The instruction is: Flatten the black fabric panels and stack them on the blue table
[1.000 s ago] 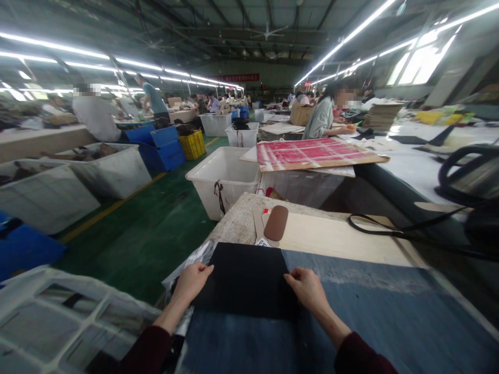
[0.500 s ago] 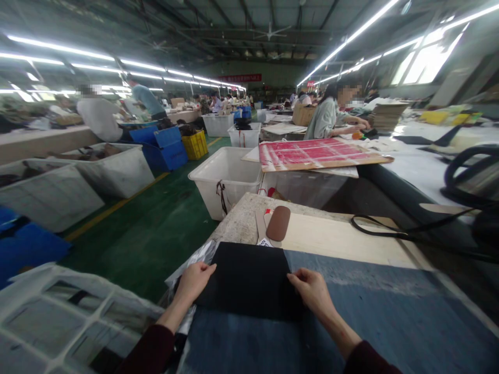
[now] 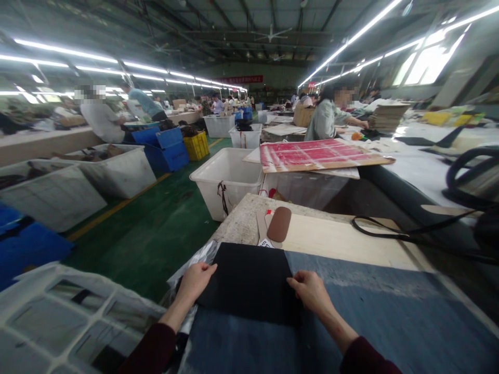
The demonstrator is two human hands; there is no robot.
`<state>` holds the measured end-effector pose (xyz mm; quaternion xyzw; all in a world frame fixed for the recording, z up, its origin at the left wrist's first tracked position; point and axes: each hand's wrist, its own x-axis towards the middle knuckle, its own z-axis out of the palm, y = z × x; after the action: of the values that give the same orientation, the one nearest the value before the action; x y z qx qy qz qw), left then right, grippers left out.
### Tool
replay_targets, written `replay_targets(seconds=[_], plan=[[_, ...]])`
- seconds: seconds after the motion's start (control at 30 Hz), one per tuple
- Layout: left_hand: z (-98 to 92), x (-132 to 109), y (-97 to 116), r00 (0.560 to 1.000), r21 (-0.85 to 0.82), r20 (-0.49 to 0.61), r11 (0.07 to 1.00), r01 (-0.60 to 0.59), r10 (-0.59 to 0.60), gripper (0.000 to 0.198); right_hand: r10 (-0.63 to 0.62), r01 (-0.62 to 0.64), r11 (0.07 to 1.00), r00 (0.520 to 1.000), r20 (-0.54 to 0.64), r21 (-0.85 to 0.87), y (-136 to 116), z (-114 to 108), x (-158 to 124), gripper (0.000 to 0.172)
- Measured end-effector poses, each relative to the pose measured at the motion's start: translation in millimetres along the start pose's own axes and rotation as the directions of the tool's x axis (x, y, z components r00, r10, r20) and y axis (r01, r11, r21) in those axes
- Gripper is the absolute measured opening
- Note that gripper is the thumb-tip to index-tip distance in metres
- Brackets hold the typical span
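A flat black rectangular sheet (image 3: 251, 280) lies over the blue-grey work surface (image 3: 358, 317) in front of me; its exact material I cannot make out. My left hand (image 3: 198, 280) pinches its left edge between thumb and fingers. On the opposite side, my right hand (image 3: 310, 291) is closed on the right edge in the same way. Just beyond the sheet, a brown rounded piece (image 3: 279, 224) rests on a pale board (image 3: 331, 234), next to a small printed label (image 3: 265, 243).
Black cords (image 3: 382, 232) loop across the board at the right. A red-and-white panel (image 3: 319, 154) lies over bins ahead, beside a white bin (image 3: 222, 179). A white frame-like rack (image 3: 42, 322) stands at my lower left. A co-worker (image 3: 325, 117) sits at the table beyond.
Both hands keep their hold on the black sheet, which has barely moved. The view has shifted very slightly. The co-worker's hand ahead has moved toward the stack.
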<state>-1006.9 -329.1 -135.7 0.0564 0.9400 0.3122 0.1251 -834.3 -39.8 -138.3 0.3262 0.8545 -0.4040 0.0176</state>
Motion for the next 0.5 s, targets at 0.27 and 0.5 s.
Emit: replay_targets(seconds=[0.27, 0.5], plan=[[1.4, 1.3, -2.3, 0.999, 0.012, -0.038, 1.0, -0.01, 0.011, 0.035, 0.012, -0.011, 0.999, 1.0, 0.017, -0.043, -0.2, 2.6, 2.0, 0.025], [-2.9, -3.8, 2.5, 0.998, 0.023, -0.051, 0.999, -0.025, 0.026, 0.032, -0.006, 0.008, 0.998, 0.999, 0.041, -0.058, 1.3, 3.4, 2.7, 0.027]])
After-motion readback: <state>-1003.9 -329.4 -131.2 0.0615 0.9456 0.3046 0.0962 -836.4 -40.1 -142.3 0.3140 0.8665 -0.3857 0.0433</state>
